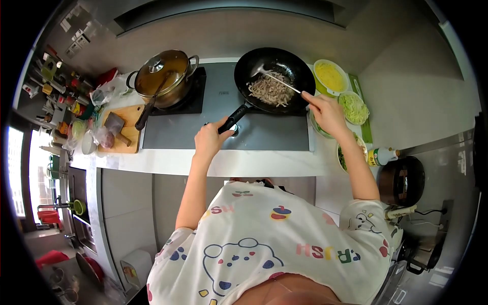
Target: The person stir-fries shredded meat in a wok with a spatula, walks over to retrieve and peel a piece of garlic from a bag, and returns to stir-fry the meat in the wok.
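Note:
My left hand (209, 138) is closed round the black handle of a dark wok (304, 76) that sits on the right side of the stove (168, 133). In my right hand (327, 112) is the end of a metal spatula (282, 82), whose head rests inside the wok at its left side. Shredded, browned meat (272, 92) lies in the wok around and below the spatula head.
At the stove's left stands a lidded pot (163, 73) with a black-handled utensil across it. A cutting board (133, 114) holds a cleaver (115, 123). To the right are bowls of yellow shreds (330, 76) and green shreds (354, 108), a bottle (382, 156) and a dark cooker (390, 184).

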`<state>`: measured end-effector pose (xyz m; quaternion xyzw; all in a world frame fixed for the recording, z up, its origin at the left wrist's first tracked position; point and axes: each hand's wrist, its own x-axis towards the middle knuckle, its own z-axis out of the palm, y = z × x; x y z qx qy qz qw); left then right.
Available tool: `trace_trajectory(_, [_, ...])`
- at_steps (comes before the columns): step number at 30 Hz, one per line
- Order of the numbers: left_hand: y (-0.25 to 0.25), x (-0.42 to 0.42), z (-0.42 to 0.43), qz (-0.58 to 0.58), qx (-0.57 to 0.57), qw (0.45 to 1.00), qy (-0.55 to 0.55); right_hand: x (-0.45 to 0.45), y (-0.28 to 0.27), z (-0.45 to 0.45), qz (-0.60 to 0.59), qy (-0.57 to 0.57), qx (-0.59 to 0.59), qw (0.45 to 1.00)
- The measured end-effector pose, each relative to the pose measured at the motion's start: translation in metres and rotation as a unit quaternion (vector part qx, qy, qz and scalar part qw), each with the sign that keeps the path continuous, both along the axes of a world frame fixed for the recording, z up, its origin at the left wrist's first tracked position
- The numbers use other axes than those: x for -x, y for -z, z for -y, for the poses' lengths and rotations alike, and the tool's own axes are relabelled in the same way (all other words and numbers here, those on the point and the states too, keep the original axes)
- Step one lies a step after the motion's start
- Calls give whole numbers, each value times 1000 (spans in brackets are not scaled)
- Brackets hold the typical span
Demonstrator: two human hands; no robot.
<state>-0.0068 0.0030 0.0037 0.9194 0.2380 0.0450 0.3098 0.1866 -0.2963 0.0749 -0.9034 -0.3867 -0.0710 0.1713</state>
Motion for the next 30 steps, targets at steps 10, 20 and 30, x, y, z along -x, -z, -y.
trace_trajectory(10, [1,0,0,11,13,1000,-5,24,-15,14,56,-38,33,997])
trace_trajectory(20, [7,-1,3,22,11,1000,-4,54,-70,51,4,45,79,996])
trace_trajectory(30, [5,0,8,0,19,1000,-5,52,-42,49,-78,53,70,993])
